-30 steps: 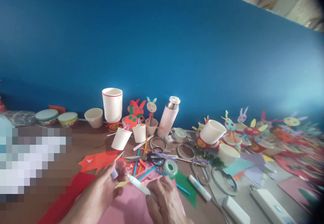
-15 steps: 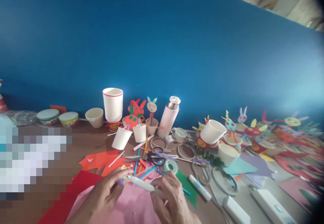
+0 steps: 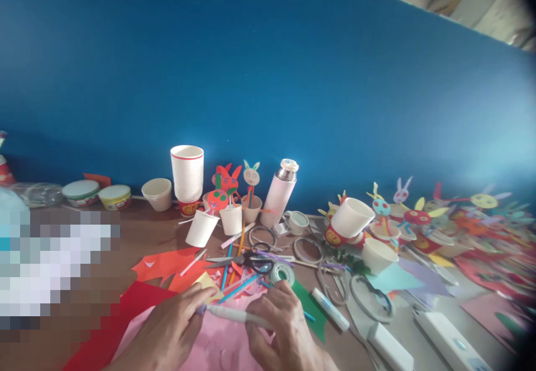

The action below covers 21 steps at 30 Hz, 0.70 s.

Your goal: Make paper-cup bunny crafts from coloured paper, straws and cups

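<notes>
A white marker [image 3: 234, 314] lies across the space between my two hands, over a pink sheet of paper [image 3: 221, 340]. My right hand [image 3: 278, 326] is closed round its barrel. At the marker's left end, my left hand [image 3: 176, 320] pinches a small purple cap [image 3: 201, 308]. Cap and marker tip meet; I cannot tell whether the cap is fully on. Faint curved lines show on the pink paper. Just beyond my left fingertips sits a pale yellow paper piece [image 3: 208, 286]. Black-handled scissors [image 3: 253, 260] and a green tape roll [image 3: 283, 274] lie beyond my hands.
Red paper [image 3: 113, 315] extends to the left. White cups [image 3: 202, 228], a cup stack [image 3: 187, 172] and a pink thermos [image 3: 280, 192] stand toward the blue wall [image 3: 251, 80]. On the right are a glue stick [image 3: 330, 309], a white box [image 3: 391, 346] and several paper rabbit figures [image 3: 421, 217].
The marker's left end has dropped lower and lies flatter. The purple cap now meets the tip, where a gap or angle showed before. My left hand has shifted slightly down.
</notes>
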Motion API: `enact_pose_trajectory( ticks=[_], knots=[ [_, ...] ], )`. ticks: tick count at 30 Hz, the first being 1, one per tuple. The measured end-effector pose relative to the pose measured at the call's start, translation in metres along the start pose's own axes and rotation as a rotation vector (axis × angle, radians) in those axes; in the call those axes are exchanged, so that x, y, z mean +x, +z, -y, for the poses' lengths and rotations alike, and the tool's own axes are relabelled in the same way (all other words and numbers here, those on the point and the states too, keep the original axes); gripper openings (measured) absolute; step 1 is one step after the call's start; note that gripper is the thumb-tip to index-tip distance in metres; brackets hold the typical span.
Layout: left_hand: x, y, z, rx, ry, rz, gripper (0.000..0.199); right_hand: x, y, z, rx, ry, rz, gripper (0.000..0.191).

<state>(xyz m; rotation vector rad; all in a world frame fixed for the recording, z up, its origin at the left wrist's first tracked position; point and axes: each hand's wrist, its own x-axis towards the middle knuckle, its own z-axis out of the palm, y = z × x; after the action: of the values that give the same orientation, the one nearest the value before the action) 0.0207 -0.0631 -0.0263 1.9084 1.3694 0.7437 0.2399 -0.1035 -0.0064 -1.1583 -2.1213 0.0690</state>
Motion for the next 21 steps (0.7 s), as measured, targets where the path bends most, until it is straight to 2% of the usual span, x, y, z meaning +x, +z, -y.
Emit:
enact_pose_trajectory(
  ticks=[9, 13, 17, 19, 21],
  knots=[
    [-0.004, -0.001, -0.005, 0.071, 0.071, 0.131, 0.034, -0.007, 0.012, -0.002, -0.033, -0.058, 0.008, 0.008],
    [-0.006, 0.003, -0.007, 0.057, 0.049, 0.135, 0.037, -0.009, 0.016, -0.003, -0.006, 0.005, 0.012, 0.007],
    [-0.009, 0.003, -0.021, -0.167, -0.083, -0.042, 0.034, -0.009, 0.012, -0.004, 0.059, 0.099, 0.031, 0.010],
    [-0.009, 0.000, -0.028, -0.317, -0.126, -0.020, 0.021, -0.009, 0.009, -0.005, 0.096, 0.126, 0.021, 0.011],
    [-0.007, -0.004, -0.031, -0.431, -0.135, 0.054, 0.006, -0.008, 0.006, -0.005, 0.124, 0.156, 0.024, 0.012]
  ],
)
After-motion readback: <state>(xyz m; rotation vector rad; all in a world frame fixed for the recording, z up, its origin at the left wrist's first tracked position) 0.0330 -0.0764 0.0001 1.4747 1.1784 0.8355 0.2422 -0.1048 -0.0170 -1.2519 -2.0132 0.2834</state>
